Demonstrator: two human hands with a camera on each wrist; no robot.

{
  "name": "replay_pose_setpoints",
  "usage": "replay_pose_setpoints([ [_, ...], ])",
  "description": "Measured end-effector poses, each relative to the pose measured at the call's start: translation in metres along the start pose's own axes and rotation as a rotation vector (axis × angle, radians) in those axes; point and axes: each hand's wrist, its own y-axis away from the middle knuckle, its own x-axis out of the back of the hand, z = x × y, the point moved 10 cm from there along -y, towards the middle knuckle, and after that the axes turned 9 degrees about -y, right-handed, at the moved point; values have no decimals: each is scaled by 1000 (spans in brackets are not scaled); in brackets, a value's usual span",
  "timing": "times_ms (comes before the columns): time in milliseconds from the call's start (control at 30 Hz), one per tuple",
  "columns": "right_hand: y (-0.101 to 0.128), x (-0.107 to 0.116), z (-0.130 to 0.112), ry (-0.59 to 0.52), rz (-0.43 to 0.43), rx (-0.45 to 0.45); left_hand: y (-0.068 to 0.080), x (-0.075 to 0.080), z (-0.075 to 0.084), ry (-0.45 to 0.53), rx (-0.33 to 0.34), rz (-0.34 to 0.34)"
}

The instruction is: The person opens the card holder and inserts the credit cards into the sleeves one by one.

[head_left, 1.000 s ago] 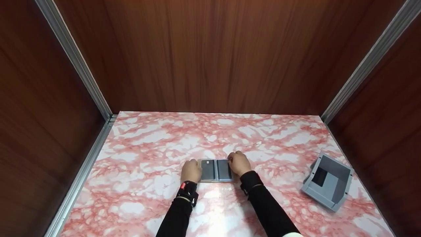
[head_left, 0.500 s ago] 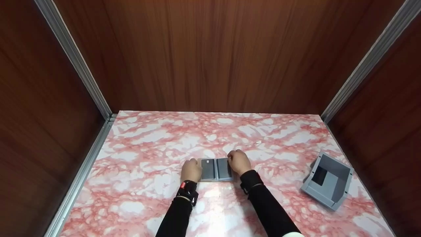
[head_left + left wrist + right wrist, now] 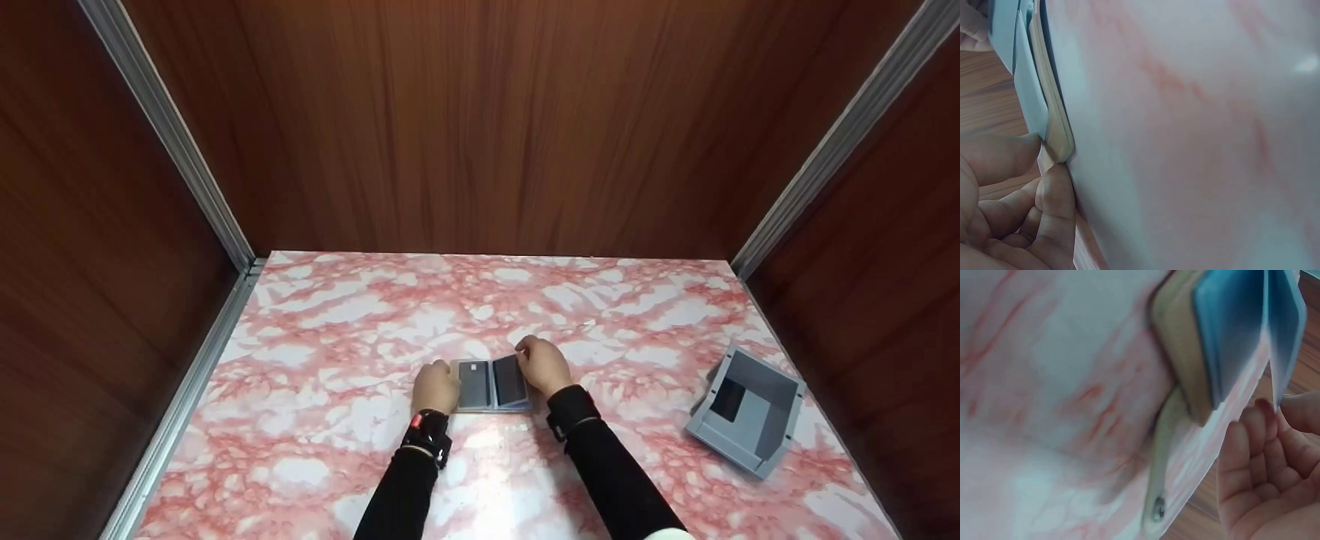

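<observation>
A card holder (image 3: pixel 489 410) lies spread out on the table between both hands, with clear sleeves inside and a tan cover (image 3: pixel 1182 343). A dark card with a small light square (image 3: pixel 473 388) sits in its left side. My left hand (image 3: pixel 436 387) pinches the holder's left edge between thumb and finger; the left wrist view shows the tan corner (image 3: pixel 1060 138) there. With thumb and fingertips my right hand (image 3: pixel 545 367) pinches the corner of a dark sleeve page (image 3: pixel 509 380), raised at a tilt above the right side. A tan strap with a metal snap (image 3: pixel 1158 509) sticks out from the cover.
A grey plastic bin (image 3: pixel 750 412) with a dark rectangle inside stands at the right of the red-and-white marbled table (image 3: pixel 337 315). Wood-grain panels (image 3: pixel 480 127) with metal rails (image 3: pixel 184 150) enclose the table at the back and sides.
My right hand has moved slightly up and left, lifting the right sleeve page from flat to tilted. The left hand has stayed in place on the holder's edge.
</observation>
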Motion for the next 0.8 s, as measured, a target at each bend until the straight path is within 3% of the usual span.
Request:
replay_pose_setpoints([
  [267,-1,0,-17,-132,15,29,0,1,2,-37,-14,33],
  [800,3,-25,-28,-274,-126,-13,0,-2,-2,2,4,16],
])
